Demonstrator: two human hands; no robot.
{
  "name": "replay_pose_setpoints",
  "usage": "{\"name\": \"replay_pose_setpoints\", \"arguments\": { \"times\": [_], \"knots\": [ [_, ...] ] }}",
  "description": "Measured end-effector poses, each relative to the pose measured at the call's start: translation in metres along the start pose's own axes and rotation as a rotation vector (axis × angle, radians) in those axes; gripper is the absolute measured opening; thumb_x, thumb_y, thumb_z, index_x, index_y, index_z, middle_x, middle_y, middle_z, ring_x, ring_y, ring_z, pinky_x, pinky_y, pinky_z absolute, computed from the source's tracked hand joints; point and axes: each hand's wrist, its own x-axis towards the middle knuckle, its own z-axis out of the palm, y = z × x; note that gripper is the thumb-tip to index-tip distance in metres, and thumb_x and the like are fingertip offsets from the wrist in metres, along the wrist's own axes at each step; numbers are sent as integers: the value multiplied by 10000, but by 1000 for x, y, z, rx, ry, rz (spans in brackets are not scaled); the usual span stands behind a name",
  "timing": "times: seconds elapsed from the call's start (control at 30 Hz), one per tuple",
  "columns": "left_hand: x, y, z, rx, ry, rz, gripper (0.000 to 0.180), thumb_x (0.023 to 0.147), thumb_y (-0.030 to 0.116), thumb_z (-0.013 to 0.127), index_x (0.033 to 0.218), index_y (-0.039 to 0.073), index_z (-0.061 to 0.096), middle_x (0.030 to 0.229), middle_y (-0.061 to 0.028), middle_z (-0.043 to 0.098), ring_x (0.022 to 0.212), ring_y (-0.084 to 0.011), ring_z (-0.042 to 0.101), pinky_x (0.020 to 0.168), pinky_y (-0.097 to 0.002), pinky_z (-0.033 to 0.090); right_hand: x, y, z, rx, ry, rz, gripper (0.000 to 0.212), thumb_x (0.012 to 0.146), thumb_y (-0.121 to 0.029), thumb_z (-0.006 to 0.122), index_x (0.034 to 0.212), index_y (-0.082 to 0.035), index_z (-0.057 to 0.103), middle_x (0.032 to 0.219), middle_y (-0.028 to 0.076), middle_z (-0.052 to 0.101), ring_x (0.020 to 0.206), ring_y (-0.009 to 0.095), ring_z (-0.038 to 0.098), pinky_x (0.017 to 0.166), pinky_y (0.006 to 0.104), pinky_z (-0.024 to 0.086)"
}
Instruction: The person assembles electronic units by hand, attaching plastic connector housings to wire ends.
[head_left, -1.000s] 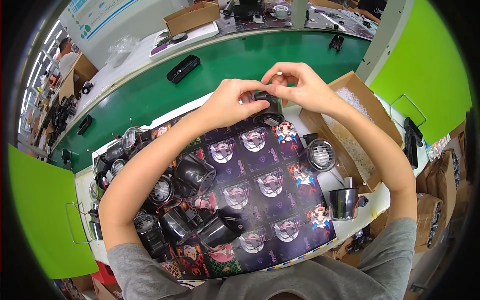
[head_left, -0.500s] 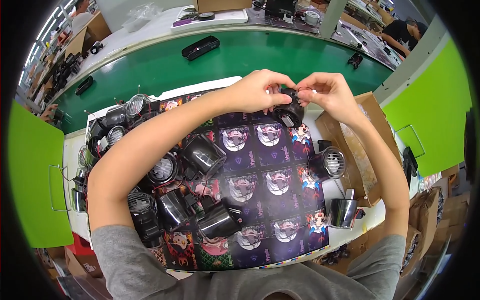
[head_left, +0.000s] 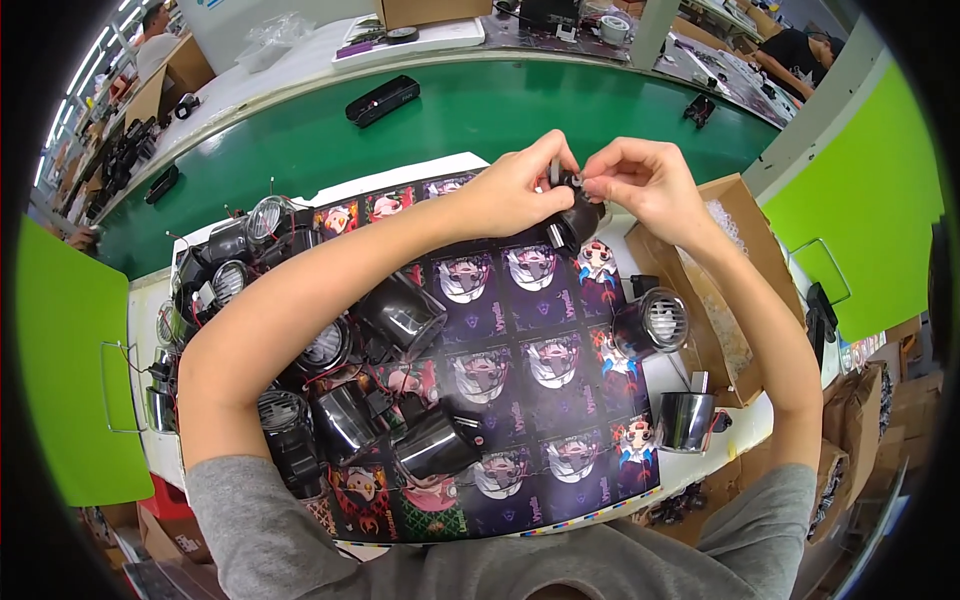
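My left hand point(head_left: 522, 192) is closed round a glossy black cylindrical housing point(head_left: 574, 226), held tilted above the far edge of a printed sheet point(head_left: 485, 340). My right hand point(head_left: 645, 185) pinches at the top of the same housing, thumb and forefinger together. Whatever lies between those fingertips is too small to make out. Under and beside my left forearm lie several similar black housings point(head_left: 402, 312), some with clear ribbed round faces and thin red wires. To the right rest another ribbed-faced housing point(head_left: 652, 322) and a shiny dark cylinder point(head_left: 686, 420).
An open cardboard box point(head_left: 692, 300) with pale contents stands under my right forearm. Beyond the sheet runs a green bench surface point(head_left: 290, 140) bearing a long black case point(head_left: 383, 101). Green panels point(head_left: 70, 350) flank both sides. A person in black point(head_left: 795, 60) is at the far right.
The housing has tipped in my left hand. My right fingertips have come in against its top; the red wire and white connector seen there earlier no longer show clearly.
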Motion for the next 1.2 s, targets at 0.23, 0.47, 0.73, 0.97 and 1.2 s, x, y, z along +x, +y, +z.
{"name": "replay_pose_setpoints", "arguments": {
  "times": [0.23,0.47,0.73,0.97,1.2],
  "knots": [
    [0,0,0,-2,0,-5,251,769,148,558,950,29,431,722,-50,446,655,-121,432,595,-266,377,1,-1,6,-163,50,-16,93,731,-5,596,812,39,610,723,53,608,652,72,560,615,219,475],
    [0,-5,-1,42,15,3,283,754,168,554,952,22,413,698,-103,493,625,-165,478,575,-302,404,1,-3,5,-246,39,-202,156,725,-49,603,856,33,625,713,74,614,640,104,564,621,236,468],
    [-2,3,-1,40,1,2,279,755,173,555,937,18,410,698,-111,494,641,-174,490,582,-307,404,2,-1,1,-157,-31,-80,141,750,-26,604,884,8,630,728,67,618,656,99,567,619,236,470],
    [-2,2,0,15,-18,15,214,795,129,538,957,44,427,720,-8,406,652,-90,393,596,-243,356,1,-3,-1,-461,-17,-326,98,729,-23,613,821,12,614,744,99,613,647,169,588,595,264,474],
    [-2,0,-2,-20,-27,-14,292,771,185,534,972,15,408,778,-129,517,674,-189,506,613,-313,419,0,-2,2,-507,-18,-403,88,720,-4,609,806,17,614,749,99,613,654,175,590,598,269,474]
  ]
}}
